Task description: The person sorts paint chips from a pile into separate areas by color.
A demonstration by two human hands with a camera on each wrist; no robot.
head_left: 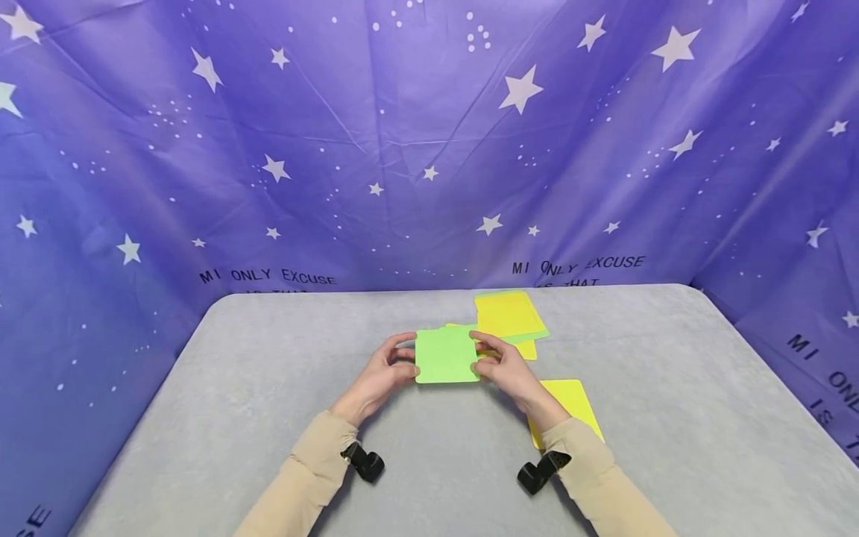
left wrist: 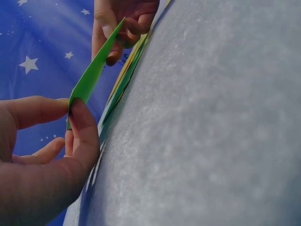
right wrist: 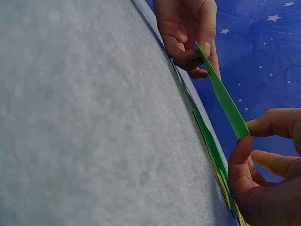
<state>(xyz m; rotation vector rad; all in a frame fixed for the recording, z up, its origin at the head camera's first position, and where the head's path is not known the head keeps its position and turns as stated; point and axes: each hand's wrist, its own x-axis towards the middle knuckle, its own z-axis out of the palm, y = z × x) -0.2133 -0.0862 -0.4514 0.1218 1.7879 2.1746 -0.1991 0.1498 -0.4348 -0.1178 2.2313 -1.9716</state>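
Observation:
A light green square card [head_left: 446, 358] is held up a little above the grey table, pinched at both sides. My left hand [head_left: 376, 380] grips its left edge between thumb and fingers. On the opposite edge, my right hand [head_left: 511, 374] pinches it the same way. In the left wrist view the green card [left wrist: 89, 77] appears nearly edge-on, tilted and apart from the tabletop. The right wrist view also shows the thin green card [right wrist: 228, 106] stretched between both hands. Behind the held card, another green card is partly hidden.
Several overlapping yellow and green cards lie at the back, a yellow card [head_left: 510, 313] on top. Another yellow card [head_left: 572, 403] lies partly under my right forearm. The grey table [head_left: 268, 358] meets a purple star-patterned curtain [head_left: 403, 149] behind and at both sides.

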